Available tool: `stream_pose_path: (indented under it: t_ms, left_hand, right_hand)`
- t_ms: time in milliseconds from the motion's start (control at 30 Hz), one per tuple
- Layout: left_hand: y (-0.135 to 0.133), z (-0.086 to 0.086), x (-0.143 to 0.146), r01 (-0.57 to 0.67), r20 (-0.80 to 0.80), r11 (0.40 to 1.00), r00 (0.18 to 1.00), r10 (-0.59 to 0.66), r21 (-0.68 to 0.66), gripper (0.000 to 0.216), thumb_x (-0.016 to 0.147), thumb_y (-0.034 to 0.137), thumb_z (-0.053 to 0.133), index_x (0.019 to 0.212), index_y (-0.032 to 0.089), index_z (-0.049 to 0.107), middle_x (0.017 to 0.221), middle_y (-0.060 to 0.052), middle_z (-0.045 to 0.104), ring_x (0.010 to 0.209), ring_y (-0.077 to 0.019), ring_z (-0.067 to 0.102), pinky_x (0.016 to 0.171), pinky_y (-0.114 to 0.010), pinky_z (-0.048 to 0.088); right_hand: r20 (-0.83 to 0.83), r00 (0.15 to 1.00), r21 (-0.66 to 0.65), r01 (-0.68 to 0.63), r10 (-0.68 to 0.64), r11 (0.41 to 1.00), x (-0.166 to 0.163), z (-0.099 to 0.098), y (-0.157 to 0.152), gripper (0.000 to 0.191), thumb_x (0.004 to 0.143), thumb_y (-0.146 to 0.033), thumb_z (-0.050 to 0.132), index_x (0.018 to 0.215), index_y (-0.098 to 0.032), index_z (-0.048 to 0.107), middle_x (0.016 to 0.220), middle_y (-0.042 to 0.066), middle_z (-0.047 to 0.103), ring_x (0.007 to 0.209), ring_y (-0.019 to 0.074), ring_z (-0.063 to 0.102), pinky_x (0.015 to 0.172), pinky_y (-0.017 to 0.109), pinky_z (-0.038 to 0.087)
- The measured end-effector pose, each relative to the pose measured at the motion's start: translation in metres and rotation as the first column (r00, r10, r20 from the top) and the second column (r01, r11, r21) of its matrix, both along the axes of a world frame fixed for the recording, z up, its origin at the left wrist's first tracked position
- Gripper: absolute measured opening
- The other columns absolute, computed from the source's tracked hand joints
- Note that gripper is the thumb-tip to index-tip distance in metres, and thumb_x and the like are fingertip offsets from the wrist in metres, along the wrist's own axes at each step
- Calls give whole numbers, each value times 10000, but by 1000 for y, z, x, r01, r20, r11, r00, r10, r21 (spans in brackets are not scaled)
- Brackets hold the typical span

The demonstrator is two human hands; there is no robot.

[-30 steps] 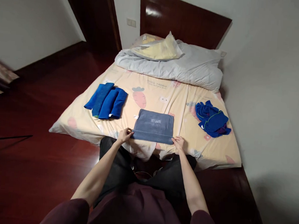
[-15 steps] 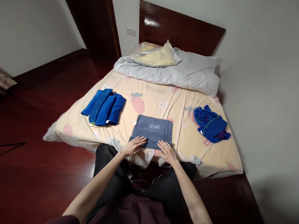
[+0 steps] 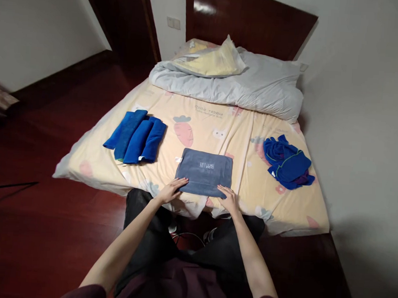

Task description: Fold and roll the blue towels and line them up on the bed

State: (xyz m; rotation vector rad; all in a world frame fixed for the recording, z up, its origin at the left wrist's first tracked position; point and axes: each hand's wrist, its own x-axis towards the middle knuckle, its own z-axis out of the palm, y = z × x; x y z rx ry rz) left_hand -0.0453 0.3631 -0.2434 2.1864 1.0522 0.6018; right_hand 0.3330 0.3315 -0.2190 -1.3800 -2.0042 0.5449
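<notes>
In front of me a grey-blue folded towel (image 3: 204, 171) lies flat near the bed's front edge, its white "HAPPY LIFE" lettering upside down from my side. A folded band runs along its near edge. My left hand (image 3: 171, 190) rests at the towel's near left corner, fingers stretched out. At the near right corner my right hand (image 3: 228, 199) lies with its fingers extended over the edge. Both hands look open; my thumbs are only partly visible.
Several rolled blue towels (image 3: 136, 138) lie side by side on the left of the bed (image 3: 170, 174). A crumpled blue cloth pile (image 3: 288, 164) with green edging lies on the right. A grey quilt (image 3: 223, 91) and a yellow pillow (image 3: 215, 64) are near the headboard (image 3: 249, 21).
Both hands have moved outward from the towel's near band to its near corners. The band now lies flatter. The view has shifted slightly downward.
</notes>
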Motion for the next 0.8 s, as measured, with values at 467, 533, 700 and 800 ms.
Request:
stream_pose_path:
  t_ms: [467,533,700,800]
  left_hand:
    - [-4,6,12,-482,270,853,809,522,-203,476,735,169,525,1150,183,757,1231,-84,756,1217,-252,679,1153,-465,489]
    - [-7,7,16,-513,255,848,809,529,-131,467,732,173,544,1154,188,743,1233,-88,748,1215,-258,665,1137,-457,494]
    - [-7,15,18,-560,216,820,792,571,-115,416,743,172,525,1109,187,723,1206,-100,730,1166,-262,660,1090,-424,509]
    - [-4,18,17,-588,230,800,767,598,-120,329,813,224,542,1086,178,720,1171,-115,719,1128,-262,664,1036,-401,526]
  right_hand:
    - [-173,937,139,329,-304,934,-1,-17,2,487,689,-50,538,1075,-208,791,1077,98,768,1064,271,677,989,449,567]
    - [-146,929,149,360,-339,921,-2,-17,1,472,700,-48,524,1046,-218,796,1082,103,748,1085,277,659,987,454,565]
    - [-114,939,135,339,-326,931,-3,-17,-2,453,723,-89,531,1083,-215,776,1063,105,718,1076,272,657,1009,443,559]
    - [-130,936,138,345,-328,929,-4,-19,-2,420,778,-130,530,1137,-194,738,1082,119,728,1091,270,665,1014,435,560]
